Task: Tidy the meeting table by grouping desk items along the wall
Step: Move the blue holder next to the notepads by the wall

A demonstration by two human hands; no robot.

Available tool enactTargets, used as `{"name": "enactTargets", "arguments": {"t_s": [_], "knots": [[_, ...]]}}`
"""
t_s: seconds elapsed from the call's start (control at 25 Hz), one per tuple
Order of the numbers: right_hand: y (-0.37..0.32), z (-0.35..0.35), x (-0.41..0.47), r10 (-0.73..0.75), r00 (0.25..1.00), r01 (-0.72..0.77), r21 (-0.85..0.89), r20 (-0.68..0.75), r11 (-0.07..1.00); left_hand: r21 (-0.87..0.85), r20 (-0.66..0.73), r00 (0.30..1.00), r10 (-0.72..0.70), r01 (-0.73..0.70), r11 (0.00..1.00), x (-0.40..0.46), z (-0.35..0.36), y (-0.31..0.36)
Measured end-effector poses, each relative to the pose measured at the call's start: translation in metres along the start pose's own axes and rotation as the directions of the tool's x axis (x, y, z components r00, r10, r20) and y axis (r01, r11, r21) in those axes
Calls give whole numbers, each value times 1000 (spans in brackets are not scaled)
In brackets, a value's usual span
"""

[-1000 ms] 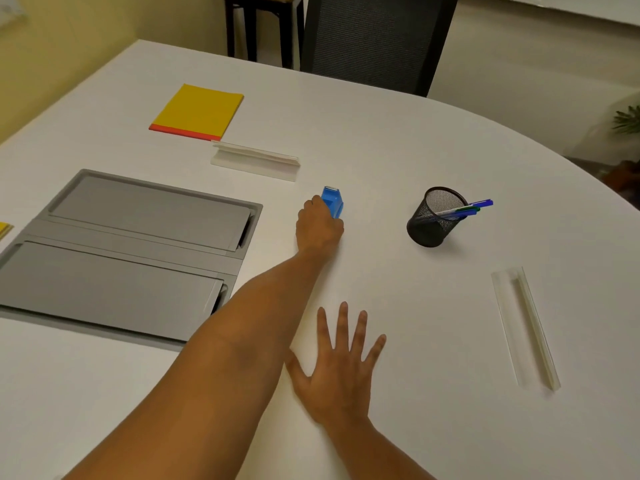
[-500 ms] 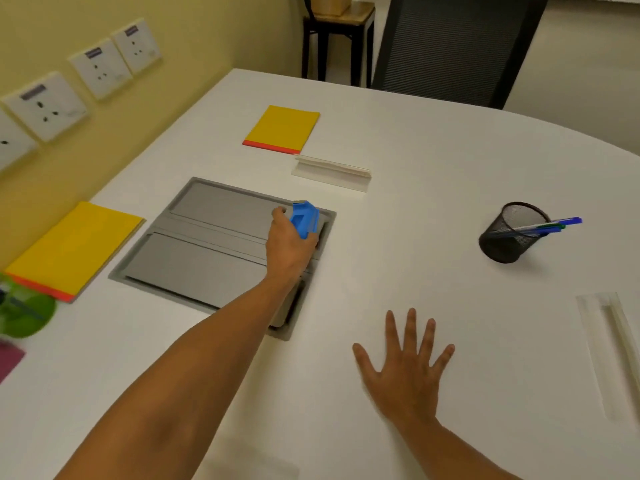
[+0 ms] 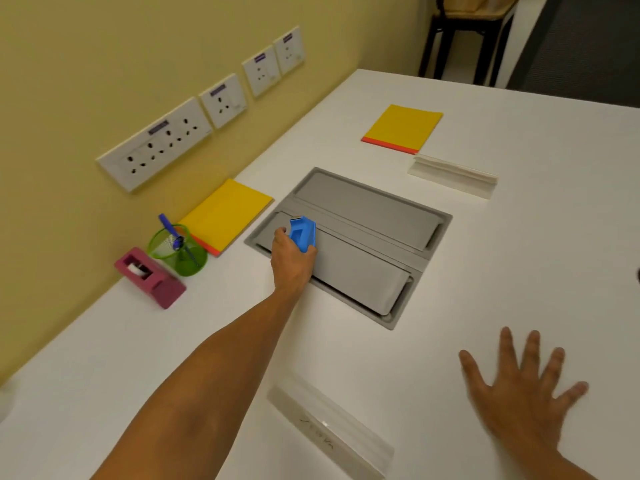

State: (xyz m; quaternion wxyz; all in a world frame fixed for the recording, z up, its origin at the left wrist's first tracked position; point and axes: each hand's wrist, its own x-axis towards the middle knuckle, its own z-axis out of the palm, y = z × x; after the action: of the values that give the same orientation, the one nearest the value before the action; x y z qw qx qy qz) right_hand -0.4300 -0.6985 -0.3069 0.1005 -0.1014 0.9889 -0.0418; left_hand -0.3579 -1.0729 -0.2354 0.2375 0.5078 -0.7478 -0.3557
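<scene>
Blue tape dispenser (image 3: 303,233): gripped by left hand (image 3: 292,259) above grey table hatch (image 3: 349,242).
Right hand (image 3: 519,393): fingers spread flat on table (image 3: 519,237).

Left arm stretched forward, left hand (image 3: 292,258) curled around a blue object (image 3: 303,233); right hand (image 3: 519,393) flat, fingers spread, on the tabletop (image 3: 519,254).

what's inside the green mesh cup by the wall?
The green mesh cup holds a blue pen standing tilted, its top poking above the rim. A dark shaft shows faintly through the mesh. Whether anything else lies at the bottom cannot be told.
</scene>
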Motion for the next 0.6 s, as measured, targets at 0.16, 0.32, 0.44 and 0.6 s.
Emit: {"name": "enactTargets", "arguments": {"t_s": [0.16, 0.32, 0.44, 0.6], "knots": [[-3, -3, -3, 5, 1000, -5, -6, -7, 1000, -19, -78, 996, -52, 51, 999, 9, -21, -23], [-6, -4, -5, 28, 999, -28, 1, -19, 1000, -36, -129, 985, -118, 114, 993, 19, -39, -45], [-6, -1, -2, 32, 999, -32, -2, -9, 999, -51, -180, 965, -191, 185, 981, 21, -53, -61], [-3, 3, 2, 31, 1000, -30, 28, -4, 999, -154, -291, 905, -310, 275, 949, 12, -64, -89]]}}
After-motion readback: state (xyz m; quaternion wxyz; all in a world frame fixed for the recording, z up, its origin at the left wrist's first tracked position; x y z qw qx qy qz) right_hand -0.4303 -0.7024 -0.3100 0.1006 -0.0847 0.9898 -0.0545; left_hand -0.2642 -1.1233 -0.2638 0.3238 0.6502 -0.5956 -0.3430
